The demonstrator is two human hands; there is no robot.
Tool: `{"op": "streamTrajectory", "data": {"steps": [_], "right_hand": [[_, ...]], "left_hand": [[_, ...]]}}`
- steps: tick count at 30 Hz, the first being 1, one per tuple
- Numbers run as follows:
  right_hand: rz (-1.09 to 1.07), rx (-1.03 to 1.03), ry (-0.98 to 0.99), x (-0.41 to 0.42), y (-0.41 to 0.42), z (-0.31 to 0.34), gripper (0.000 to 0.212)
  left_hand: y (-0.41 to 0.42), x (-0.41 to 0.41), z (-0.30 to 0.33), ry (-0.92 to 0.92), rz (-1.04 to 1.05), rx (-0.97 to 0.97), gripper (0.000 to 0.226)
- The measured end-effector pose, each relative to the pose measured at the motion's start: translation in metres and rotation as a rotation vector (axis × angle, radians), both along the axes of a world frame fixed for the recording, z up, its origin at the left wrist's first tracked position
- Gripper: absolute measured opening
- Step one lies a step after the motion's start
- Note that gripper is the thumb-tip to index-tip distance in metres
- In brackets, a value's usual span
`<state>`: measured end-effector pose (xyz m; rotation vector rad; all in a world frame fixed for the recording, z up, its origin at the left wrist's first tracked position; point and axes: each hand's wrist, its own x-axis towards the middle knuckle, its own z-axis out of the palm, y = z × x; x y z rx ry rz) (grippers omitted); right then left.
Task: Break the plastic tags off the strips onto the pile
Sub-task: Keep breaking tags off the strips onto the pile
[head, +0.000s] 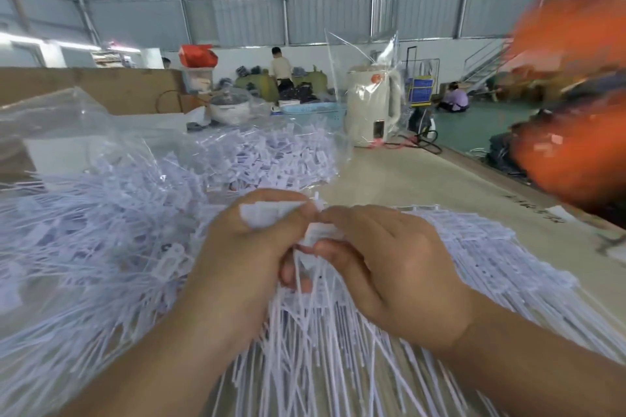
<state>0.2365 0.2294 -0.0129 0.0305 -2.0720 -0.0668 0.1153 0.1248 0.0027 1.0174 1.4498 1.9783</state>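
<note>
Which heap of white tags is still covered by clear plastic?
The far heap of tags, beyond both hands, lies under the clear plastic bag. The loose pile at the left and the strips at the right lie uncovered.

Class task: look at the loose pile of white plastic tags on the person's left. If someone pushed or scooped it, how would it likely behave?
The pile of white plastic tags would probably shift as a tangle, since the thin tails cross every way. Single tags look light and springy: the tails under the left hand and right hand fan out bent, not limp.

Corrugated walls (237,10) (grey), green floor (481,118).
</note>
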Motion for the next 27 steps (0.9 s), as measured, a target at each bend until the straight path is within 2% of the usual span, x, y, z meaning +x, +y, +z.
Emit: {"op": "streamTrajectory", "data": {"steps": [5,7,10,13,15,18,21,27], "right_hand": [[-0.026,-0.235,-0.19,0.003,0.003,-0.004,0.04],[0.033,-0.333,-0.285,0.002,0.006,-0.005,0.042],[0.101,-0.422,-0.312,0.003,0.01,-0.006,0.037],[0.108,-0.466,-0.302,0.003,0.01,-0.007,0.031],[0.107,-0.467,-0.255,0.002,0.008,-0.007,0.03],[0.126,-0.446,-0.171,0.002,0.003,-0.006,0.03],[0.121,-0.436,-0.181,0.001,0.001,-0.006,0.03],[0.056,-0.456,-0.328,-0.002,0.008,-0.011,0.041]], "left_hand": [[-0.006,0.0,-0.005,0.035,-0.138,0.016,0.007],[-0.006,0.0,-0.007,0.108,-0.169,0.009,0.011],[-0.006,0.001,-0.01,0.229,-0.18,-0.056,0.01],[-0.003,0.0,-0.012,0.189,-0.225,-0.075,0.016],[-0.001,-0.001,-0.012,0.116,-0.252,-0.071,0.032],[-0.003,-0.004,-0.011,-0.021,-0.412,-0.084,0.037],[-0.007,-0.007,-0.01,-0.019,-0.509,-0.157,0.032],[-0.001,-0.008,-0.016,0.069,-0.419,-0.227,0.032]]}}
